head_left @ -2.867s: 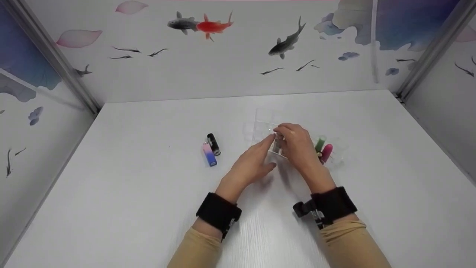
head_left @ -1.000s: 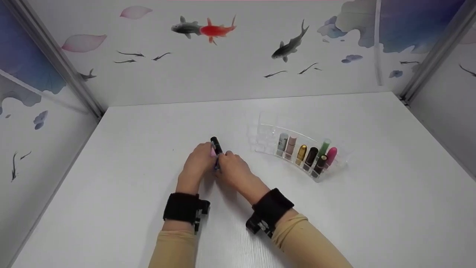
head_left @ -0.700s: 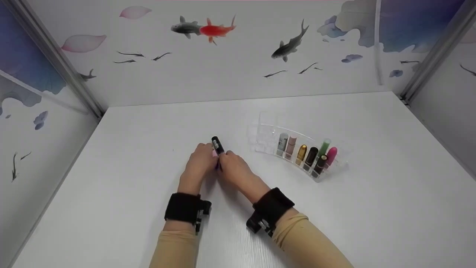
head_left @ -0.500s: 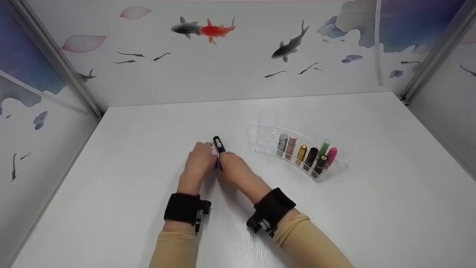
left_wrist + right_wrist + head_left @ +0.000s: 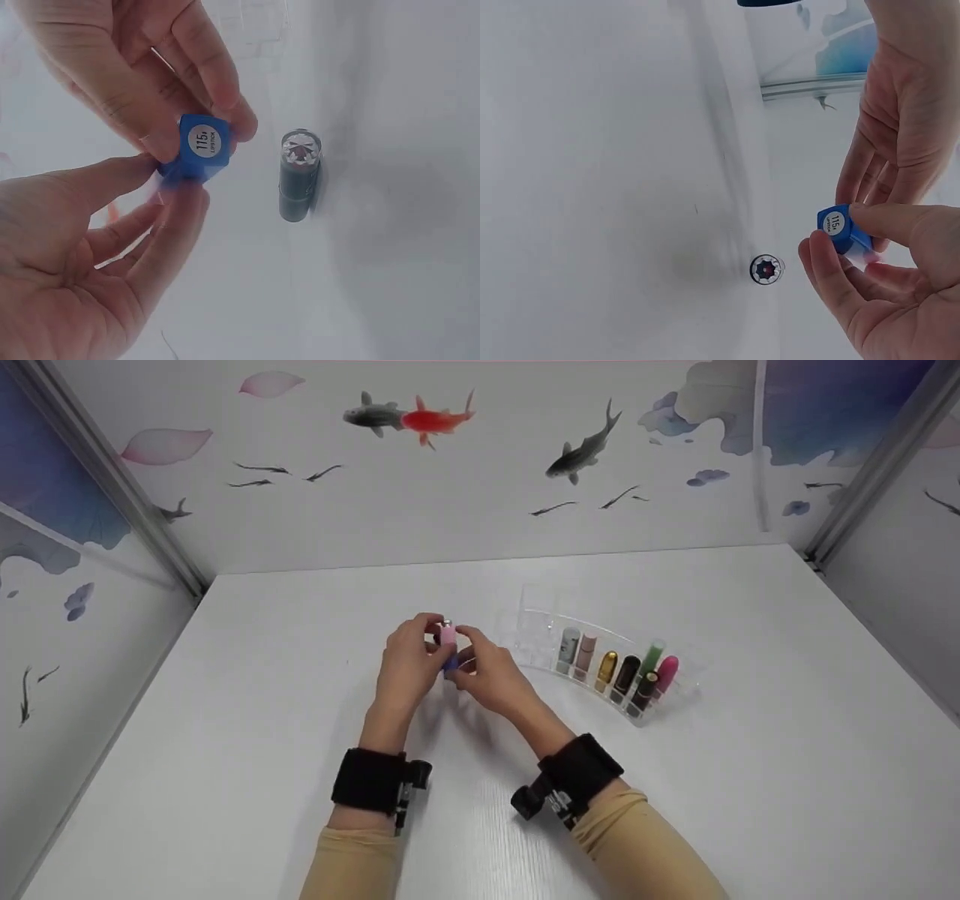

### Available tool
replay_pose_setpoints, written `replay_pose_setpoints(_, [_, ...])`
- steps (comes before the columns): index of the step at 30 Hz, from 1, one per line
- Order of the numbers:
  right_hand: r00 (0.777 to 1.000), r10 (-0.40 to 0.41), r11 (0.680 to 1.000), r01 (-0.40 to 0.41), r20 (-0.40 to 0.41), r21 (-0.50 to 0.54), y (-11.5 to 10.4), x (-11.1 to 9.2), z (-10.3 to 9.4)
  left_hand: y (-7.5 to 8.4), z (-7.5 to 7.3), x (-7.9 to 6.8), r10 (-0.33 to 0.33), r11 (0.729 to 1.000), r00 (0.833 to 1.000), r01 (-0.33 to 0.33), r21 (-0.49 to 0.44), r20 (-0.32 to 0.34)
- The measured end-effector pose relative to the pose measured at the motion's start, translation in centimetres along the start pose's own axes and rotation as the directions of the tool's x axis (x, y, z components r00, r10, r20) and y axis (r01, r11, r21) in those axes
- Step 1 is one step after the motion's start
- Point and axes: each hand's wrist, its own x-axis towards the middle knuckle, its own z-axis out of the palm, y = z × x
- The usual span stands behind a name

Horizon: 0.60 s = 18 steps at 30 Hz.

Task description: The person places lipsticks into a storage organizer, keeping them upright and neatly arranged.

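Note:
Between both hands is a pink-to-blue lipstick tube (image 5: 448,636), held upright with its pink end up in the head view. My left hand (image 5: 405,664) pinches it from the left, thumb and fingers around its pink part. My right hand (image 5: 495,675) grips its blue lower end from the other side. The wrist views show the blue base with a round "115" label (image 5: 204,141). A black lipstick tube (image 5: 298,184) stands or lies on the table beside the hands, its faceted clear end toward the camera; in the head view the left hand mostly hides it.
A clear curved lipstick organizer (image 5: 536,622) stands right of the hands. In its right part are several tubes, among them a gold lipstick (image 5: 607,667), a green tube (image 5: 654,654) and a pink one (image 5: 667,671). Printed walls (image 5: 480,510) enclose the white table.
Both hands have left the organizer and gone left to the two loose tubes. The pink-and-blue lipstick is now raised upright between the fingers, apart from the black one, and the hands are further forward.

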Motion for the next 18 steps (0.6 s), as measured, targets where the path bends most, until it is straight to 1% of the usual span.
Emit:
replay_pose_setpoints(2, [1.000,-0.009,0.999,0.010,-0.020,0.052,0.3,-0.1,-0.4,0.3,0.3,0.0,0.049,0.999,0.999,-0.049,-0.018,-0.018])
replay_pose_setpoints(4, [0.998,-0.024,0.997,0.028,-0.052,0.078,0.4,-0.3,-1.1,0.7,0.6,0.0,0.104,0.994,0.994,-0.105,-0.022,-0.035])
replay_pose_setpoints(7, [0.993,-0.052,0.995,0.060,-0.102,0.080,0.7,-0.7,-2.3,1.5,1.1,-0.1,0.182,0.982,0.982,-0.184,-0.036,-0.049])
replay_pose_setpoints(10, [0.988,-0.062,0.995,0.072,-0.140,0.068,1.0,-1.3,-3.7,2.2,1.6,-0.3,0.250,0.967,0.967,-0.252,-0.047,-0.041])
replay_pose_setpoints(12, [0.984,-0.079,0.995,0.088,-0.161,0.050,1.1,-1.6,-4.5,2.7,2.1,-0.4,0.290,0.956,0.956,-0.291,-0.044,-0.037])
replay_pose_setpoints(14, [0.978,-0.106,0.994,0.107,-0.181,-0.001,1.1,-1.9,-5.1,3.0,2.5,-0.6,0.316,0.948,0.948,-0.318,-0.034,-0.039])
replay_pose_setpoints(18, [0.953,-0.196,0.977,0.170,-0.230,-0.127,0.9,-2.3,-6.1,3.4,3.1,-0.8,0.355,0.934,0.932,-0.357,-0.013,-0.075])
